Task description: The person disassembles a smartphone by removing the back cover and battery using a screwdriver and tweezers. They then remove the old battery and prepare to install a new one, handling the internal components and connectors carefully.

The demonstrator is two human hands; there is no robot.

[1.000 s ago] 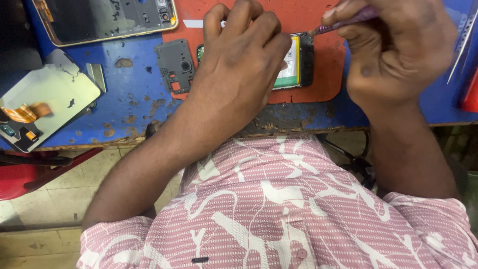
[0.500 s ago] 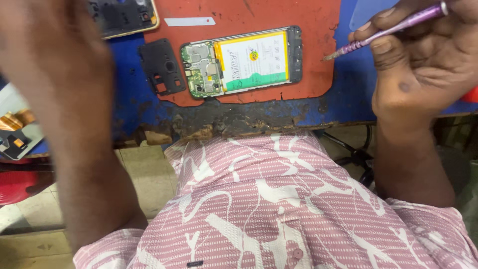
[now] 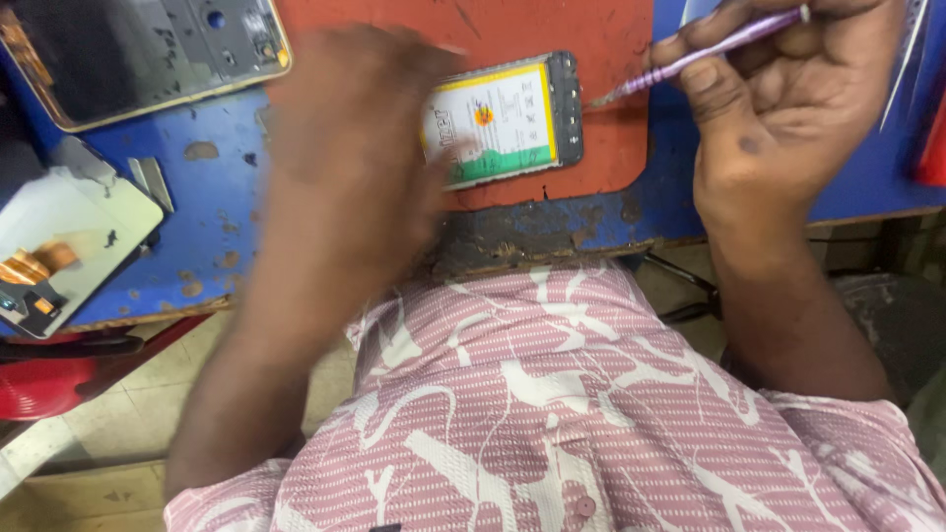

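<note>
An opened phone with a white and yellow battery lies on a red mat on the blue workbench. My left hand is blurred with motion and covers the phone's left end; I cannot tell whether it holds anything. My right hand is to the right of the phone, shut on a thin purple screwdriver. The tool's tip points at the phone's right end, close to it.
A phone frame with its back off lies at the top left. A pale display panel with an orange flex cable sits at the left edge. The bench's worn front edge is just before my pink patterned shirt. A red stool stands below left.
My left hand swung from the far left back onto the left part of the phone. My right hand has stayed to the right with the purple screwdriver.
</note>
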